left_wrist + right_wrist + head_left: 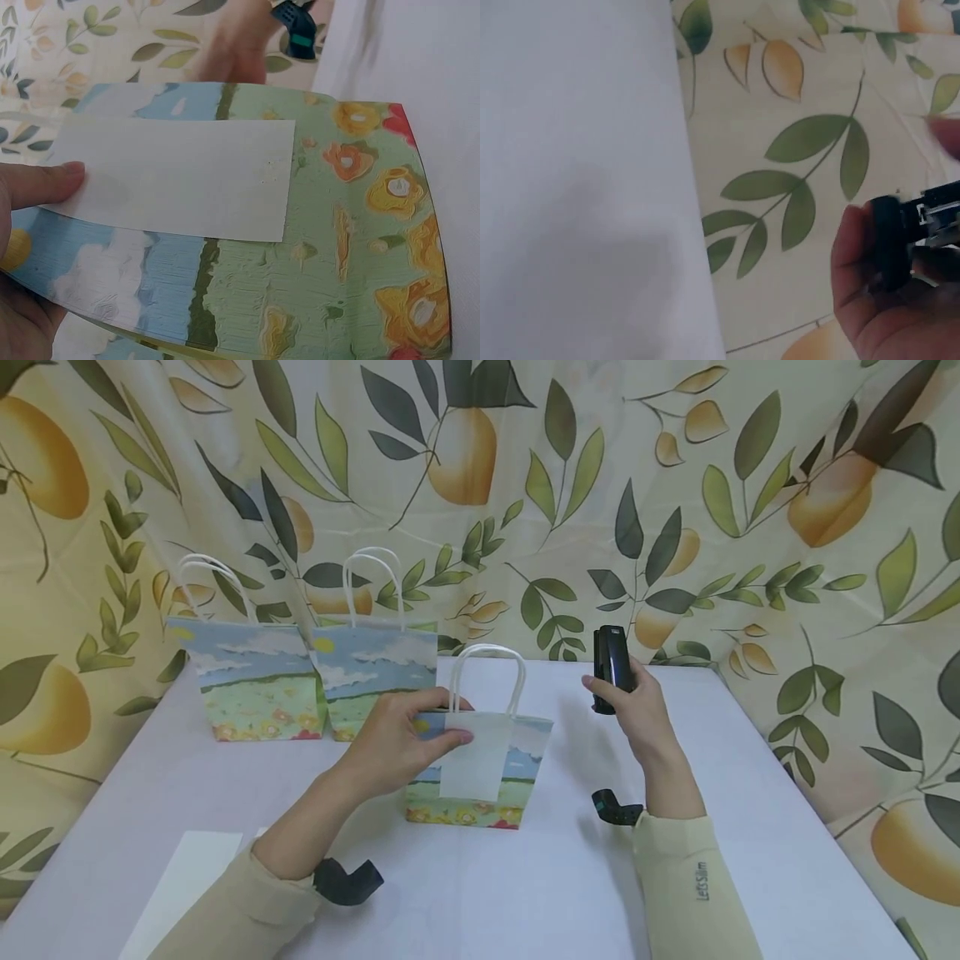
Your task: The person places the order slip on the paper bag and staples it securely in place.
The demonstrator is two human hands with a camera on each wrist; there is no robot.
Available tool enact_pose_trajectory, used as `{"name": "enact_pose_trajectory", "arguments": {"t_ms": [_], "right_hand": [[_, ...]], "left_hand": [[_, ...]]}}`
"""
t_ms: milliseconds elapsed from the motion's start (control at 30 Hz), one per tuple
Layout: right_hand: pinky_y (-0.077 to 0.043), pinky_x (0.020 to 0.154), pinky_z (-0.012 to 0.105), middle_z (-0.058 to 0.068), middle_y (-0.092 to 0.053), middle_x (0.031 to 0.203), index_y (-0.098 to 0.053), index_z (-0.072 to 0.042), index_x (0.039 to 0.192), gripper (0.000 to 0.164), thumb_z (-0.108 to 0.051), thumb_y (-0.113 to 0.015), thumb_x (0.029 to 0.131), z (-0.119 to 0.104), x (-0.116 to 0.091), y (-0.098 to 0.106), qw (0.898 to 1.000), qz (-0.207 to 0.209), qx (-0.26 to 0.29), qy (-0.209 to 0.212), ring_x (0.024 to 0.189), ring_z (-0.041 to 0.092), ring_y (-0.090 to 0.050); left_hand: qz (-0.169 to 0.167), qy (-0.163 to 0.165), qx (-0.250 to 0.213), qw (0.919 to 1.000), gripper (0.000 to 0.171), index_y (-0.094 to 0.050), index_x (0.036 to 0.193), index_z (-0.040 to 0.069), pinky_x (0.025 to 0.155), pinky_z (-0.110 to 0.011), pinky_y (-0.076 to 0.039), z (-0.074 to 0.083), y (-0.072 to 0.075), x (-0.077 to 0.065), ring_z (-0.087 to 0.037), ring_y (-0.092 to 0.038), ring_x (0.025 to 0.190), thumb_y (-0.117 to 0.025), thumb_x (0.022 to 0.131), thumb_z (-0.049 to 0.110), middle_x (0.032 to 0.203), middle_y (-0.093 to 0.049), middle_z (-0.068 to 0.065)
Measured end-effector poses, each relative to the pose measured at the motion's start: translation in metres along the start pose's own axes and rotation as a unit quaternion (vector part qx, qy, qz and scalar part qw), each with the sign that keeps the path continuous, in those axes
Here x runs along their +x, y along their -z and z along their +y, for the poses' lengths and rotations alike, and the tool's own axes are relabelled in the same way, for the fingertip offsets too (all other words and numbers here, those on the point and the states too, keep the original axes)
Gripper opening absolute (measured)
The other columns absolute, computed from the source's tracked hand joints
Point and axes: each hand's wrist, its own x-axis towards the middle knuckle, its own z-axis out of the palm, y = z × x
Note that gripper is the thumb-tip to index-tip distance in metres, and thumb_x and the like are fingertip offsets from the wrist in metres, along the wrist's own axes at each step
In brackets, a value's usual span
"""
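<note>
A small paper bag (pixel 519 772) printed with sky and flowers is held by the left hand (pixel 390 735) at the middle of the white table (pixel 570 877). A white slip of paper (pixel 474 764) is pinched against the front of the bag: the left thumb is laid on the slip, the fingers are tucked behind, and only the bag and slip are seen in the grip. Whether the bag's base is touching the table cannot be told.

A black stapler (pixel 613 664) is gripped upright by the right hand (pixel 641 710), its body enclosed by curled fingers and thumb. It is held over the far right part of the table, well apart from the bag.

Two matching bags, a left bag (pixel 258 693) and a right bag (pixel 375 660), are placed side by side at the far left. White paper (pixel 180 885) is laid near left. The far side is backed by a cloth (pixel 465 539) printed with fruit and leaves.
</note>
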Motion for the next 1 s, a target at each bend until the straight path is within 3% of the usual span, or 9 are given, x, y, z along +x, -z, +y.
{"name": "enact_pose_trajectory", "arguments": {"t_ms": [100, 167, 500, 1000], "right_hand": [[-0.037, 0.119, 0.058, 0.026, -0.037, 0.159, -0.022, -0.008, 0.165, 0.075, -0.025, -0.061, 0.102, 0.006, 0.003, 0.003, 1.000, 0.007, -0.023, -0.017, 0.139, 0.041, -0.046], [-0.036, 0.119, 0.062, 0.027, -0.037, 0.160, -0.022, -0.006, 0.164, 0.071, -0.023, -0.055, 0.104, 0.011, 0.006, 0.004, 0.999, 0.018, -0.042, -0.029, 0.142, 0.045, -0.045], [-0.044, 0.112, 0.061, 0.034, -0.038, 0.157, -0.020, 0.004, 0.162, 0.067, -0.025, -0.045, 0.107, 0.033, 0.013, 0.013, 0.988, 0.056, -0.117, -0.083, 0.139, 0.048, -0.048], [-0.036, 0.118, 0.064, 0.037, -0.031, 0.160, -0.020, 0.009, 0.160, 0.067, -0.025, -0.041, 0.106, 0.058, 0.021, 0.021, 0.965, 0.035, -0.189, -0.180, 0.147, 0.053, -0.036]], "left_hand": [[-0.001, -0.001, -0.002, 1.0000, 0.023, -0.076, 0.109, 0.017, 0.084, -0.030, -0.058, -0.001, 0.000, 0.000, -0.009, -0.072, 0.098, -0.084, 0.088, 0.013, 0.105, -0.079, 0.006], [-0.003, 0.000, -0.004, 1.0000, 0.023, -0.076, 0.110, 0.016, 0.084, -0.030, -0.058, -0.001, 0.000, 0.001, -0.009, -0.072, 0.098, -0.084, 0.088, 0.013, 0.105, -0.079, 0.006], [-0.008, 0.003, -0.004, 1.0000, 0.022, -0.076, 0.110, 0.017, 0.082, -0.029, -0.059, 0.000, 0.001, 0.001, -0.008, -0.072, 0.096, -0.083, 0.089, 0.015, 0.105, -0.079, 0.006], [-0.007, 0.014, -0.009, 0.9998, 0.022, -0.076, 0.109, 0.017, 0.082, -0.030, -0.059, 0.000, 0.002, 0.001, -0.010, -0.072, 0.096, -0.084, 0.088, 0.015, 0.105, -0.079, 0.005]]}}
